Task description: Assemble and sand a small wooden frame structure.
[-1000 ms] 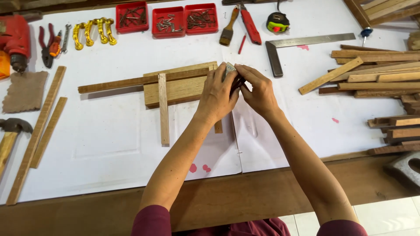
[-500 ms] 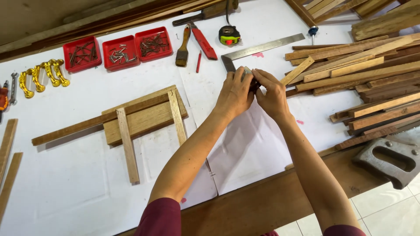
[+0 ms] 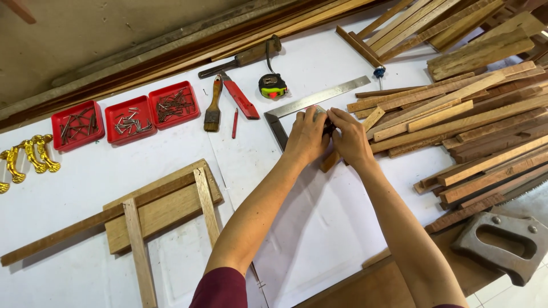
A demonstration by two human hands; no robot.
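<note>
1. Your left hand [image 3: 306, 136] and right hand [image 3: 349, 137] meet right of the frame's centre, fingers closed together on a small dark object [image 3: 329, 126].
2. It sits above a wood strip [image 3: 352, 139], beside the steel square [image 3: 311, 104] on the white surface [image 3: 85, 177].

Both hands meet, fingers curled together.

The left hand [image 3: 307, 137] and right hand [image 3: 349, 138] touch at the fingertips, knuckles up, pinching inward. Both forearms reach forward bare and nearly straight, converging from dark red sleeves at the lower edge.
</note>
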